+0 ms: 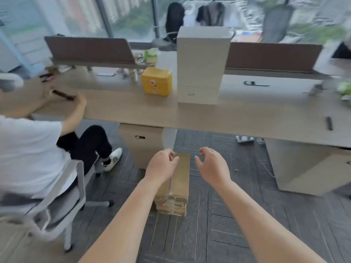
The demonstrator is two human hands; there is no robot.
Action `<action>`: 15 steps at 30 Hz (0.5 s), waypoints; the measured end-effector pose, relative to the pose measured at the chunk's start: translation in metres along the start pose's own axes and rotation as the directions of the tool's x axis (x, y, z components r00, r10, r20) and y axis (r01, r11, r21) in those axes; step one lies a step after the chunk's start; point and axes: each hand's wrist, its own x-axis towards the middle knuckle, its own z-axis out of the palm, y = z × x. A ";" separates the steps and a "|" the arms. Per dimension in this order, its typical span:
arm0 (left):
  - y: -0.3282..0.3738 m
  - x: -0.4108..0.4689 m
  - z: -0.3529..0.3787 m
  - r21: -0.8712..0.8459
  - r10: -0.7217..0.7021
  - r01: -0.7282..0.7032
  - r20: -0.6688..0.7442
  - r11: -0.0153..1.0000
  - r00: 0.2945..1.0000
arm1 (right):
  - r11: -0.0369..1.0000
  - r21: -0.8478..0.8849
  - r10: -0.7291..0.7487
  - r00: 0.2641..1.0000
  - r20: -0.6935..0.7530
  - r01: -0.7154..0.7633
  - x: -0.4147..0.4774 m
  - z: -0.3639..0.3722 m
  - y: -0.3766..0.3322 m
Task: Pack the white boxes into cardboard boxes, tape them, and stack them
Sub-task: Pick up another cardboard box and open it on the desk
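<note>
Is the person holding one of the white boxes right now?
No, both the left hand and the right hand are empty, and the white boxes sit stacked on the desk.

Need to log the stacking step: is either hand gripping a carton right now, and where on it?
Nothing is held. The left hand and right hand hover open above the stack of taped cardboard boxes on the floor.

Stack of cardboard boxes (173,188) on floor, frame centre, desk (190,114) behind, white boxes (201,65) stacked on desk, seated person (28,154) left
</note>
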 end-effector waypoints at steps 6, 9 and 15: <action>0.016 0.015 0.016 -0.035 -0.207 0.204 -0.081 0.978 0.975 | 0.990 0.024 -0.141 0.980 0.138 0.139 0.061 -0.012 0.023; 0.009 0.031 0.026 -0.066 -0.285 0.279 -0.109 0.958 0.952 | 0.980 0.038 -0.198 0.960 0.200 0.194 0.090 -0.004 0.023; -0.014 0.083 0.049 -0.193 -0.410 0.378 -0.169 0.905 0.896 | 0.960 0.018 -0.272 0.909 0.316 0.280 0.151 0.035 0.020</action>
